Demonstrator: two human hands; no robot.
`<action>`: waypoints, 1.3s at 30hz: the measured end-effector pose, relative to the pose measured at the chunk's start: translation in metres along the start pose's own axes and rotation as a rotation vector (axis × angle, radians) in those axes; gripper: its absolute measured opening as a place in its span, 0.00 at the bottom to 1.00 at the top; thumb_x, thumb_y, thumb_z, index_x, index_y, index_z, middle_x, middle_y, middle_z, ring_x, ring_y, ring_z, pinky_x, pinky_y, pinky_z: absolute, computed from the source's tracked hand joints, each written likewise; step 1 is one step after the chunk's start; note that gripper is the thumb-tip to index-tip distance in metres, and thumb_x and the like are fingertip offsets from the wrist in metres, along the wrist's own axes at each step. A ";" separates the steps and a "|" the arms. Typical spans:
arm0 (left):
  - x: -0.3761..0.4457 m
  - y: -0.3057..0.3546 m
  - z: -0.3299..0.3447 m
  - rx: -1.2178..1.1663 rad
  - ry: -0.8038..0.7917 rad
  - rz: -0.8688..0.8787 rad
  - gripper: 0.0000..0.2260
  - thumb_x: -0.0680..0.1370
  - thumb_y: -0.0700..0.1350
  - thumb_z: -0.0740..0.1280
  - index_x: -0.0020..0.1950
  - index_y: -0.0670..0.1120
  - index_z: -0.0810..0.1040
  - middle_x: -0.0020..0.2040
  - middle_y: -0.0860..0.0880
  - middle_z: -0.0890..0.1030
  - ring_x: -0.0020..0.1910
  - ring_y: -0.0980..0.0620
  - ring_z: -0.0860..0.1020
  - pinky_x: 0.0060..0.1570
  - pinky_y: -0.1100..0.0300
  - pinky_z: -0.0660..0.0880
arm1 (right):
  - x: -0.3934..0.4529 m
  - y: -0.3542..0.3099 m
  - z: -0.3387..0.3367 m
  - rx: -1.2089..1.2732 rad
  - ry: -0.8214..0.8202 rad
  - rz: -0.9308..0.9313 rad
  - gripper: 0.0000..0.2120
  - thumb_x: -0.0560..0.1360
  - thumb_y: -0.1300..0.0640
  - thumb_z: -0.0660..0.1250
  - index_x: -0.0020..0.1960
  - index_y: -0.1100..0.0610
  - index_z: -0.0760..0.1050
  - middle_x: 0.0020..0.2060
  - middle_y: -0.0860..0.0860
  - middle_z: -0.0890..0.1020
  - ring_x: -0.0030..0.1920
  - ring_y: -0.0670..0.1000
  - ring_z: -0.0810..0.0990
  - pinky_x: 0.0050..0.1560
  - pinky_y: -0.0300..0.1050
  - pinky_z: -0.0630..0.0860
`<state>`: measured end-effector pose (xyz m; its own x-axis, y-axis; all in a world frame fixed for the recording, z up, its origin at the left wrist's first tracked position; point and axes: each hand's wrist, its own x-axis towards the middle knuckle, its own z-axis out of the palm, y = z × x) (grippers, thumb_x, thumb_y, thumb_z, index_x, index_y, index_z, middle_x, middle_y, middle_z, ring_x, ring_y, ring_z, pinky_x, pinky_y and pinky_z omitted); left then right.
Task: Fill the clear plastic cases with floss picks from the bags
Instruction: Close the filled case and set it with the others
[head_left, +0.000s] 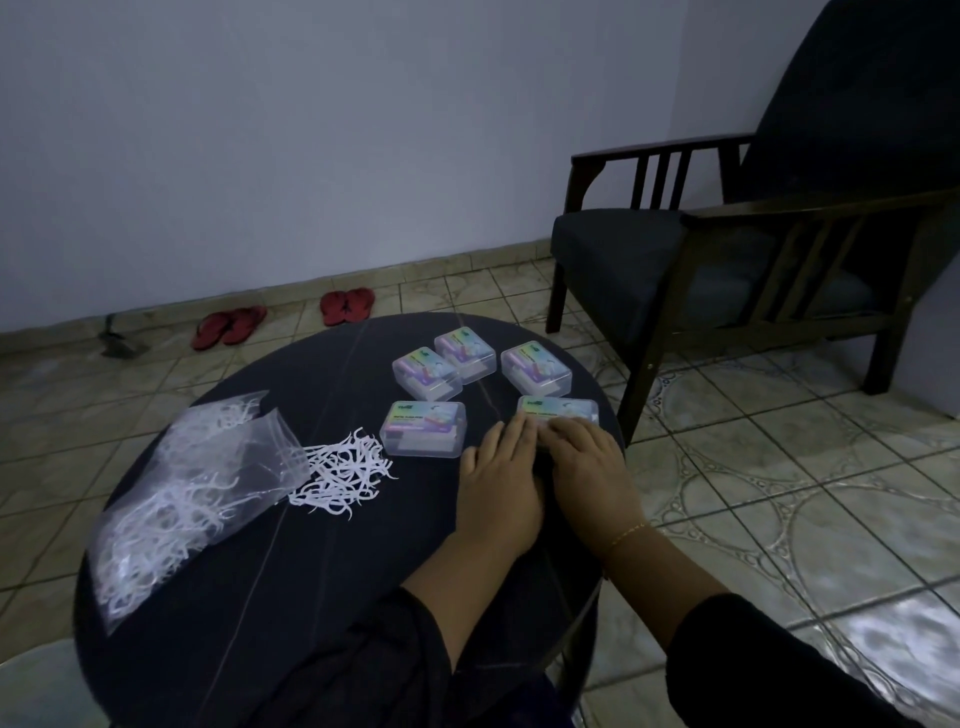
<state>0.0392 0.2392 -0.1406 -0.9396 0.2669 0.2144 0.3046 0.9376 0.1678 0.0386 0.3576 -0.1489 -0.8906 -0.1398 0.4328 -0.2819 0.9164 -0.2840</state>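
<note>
Several clear plastic cases with colourful labels lie on the round dark table (260, 597). The near right case (563, 409) sits under the fingers of both hands: my left hand (501, 478) and my right hand (587, 467) lie side by side with straight fingers pressing on its near edge. Another case (423, 428) lies just left of them, and three more (470, 358) stand behind. A loose heap of white floss picks (345, 475) lies left of the cases. A clear bag of picks (192, 493) lies at the table's left.
A dark wooden armchair (727, 249) stands to the right behind the table. Two pairs of red sandals (285, 317) lie on the tiled floor by the wall. A small dark tool (117, 340) lies at the far left.
</note>
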 end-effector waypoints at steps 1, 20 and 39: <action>0.000 -0.001 0.001 -0.022 -0.003 0.005 0.25 0.83 0.48 0.51 0.78 0.50 0.45 0.79 0.54 0.46 0.77 0.52 0.46 0.73 0.53 0.47 | 0.000 -0.001 -0.001 -0.002 -0.007 0.019 0.21 0.66 0.63 0.75 0.59 0.57 0.79 0.55 0.56 0.81 0.59 0.57 0.78 0.60 0.56 0.73; -0.037 -0.036 -0.014 -0.135 0.251 -0.078 0.25 0.75 0.49 0.55 0.73 0.49 0.64 0.62 0.52 0.77 0.61 0.52 0.73 0.56 0.57 0.56 | -0.013 -0.047 0.001 0.011 -0.115 -0.140 0.24 0.80 0.54 0.50 0.75 0.55 0.59 0.74 0.53 0.62 0.75 0.52 0.53 0.70 0.46 0.39; -0.069 -0.063 -0.023 -0.378 0.024 -0.272 0.35 0.78 0.56 0.63 0.77 0.43 0.51 0.74 0.47 0.65 0.71 0.51 0.64 0.72 0.53 0.55 | -0.014 -0.074 -0.046 -0.295 -0.453 -0.334 0.21 0.82 0.50 0.54 0.72 0.56 0.63 0.71 0.54 0.66 0.71 0.52 0.63 0.72 0.48 0.57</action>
<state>0.0884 0.1567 -0.1439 -0.9907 0.0138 0.1352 0.0878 0.8244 0.5592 0.0886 0.3091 -0.0948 -0.8525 -0.5216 0.0344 -0.5179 0.8517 0.0795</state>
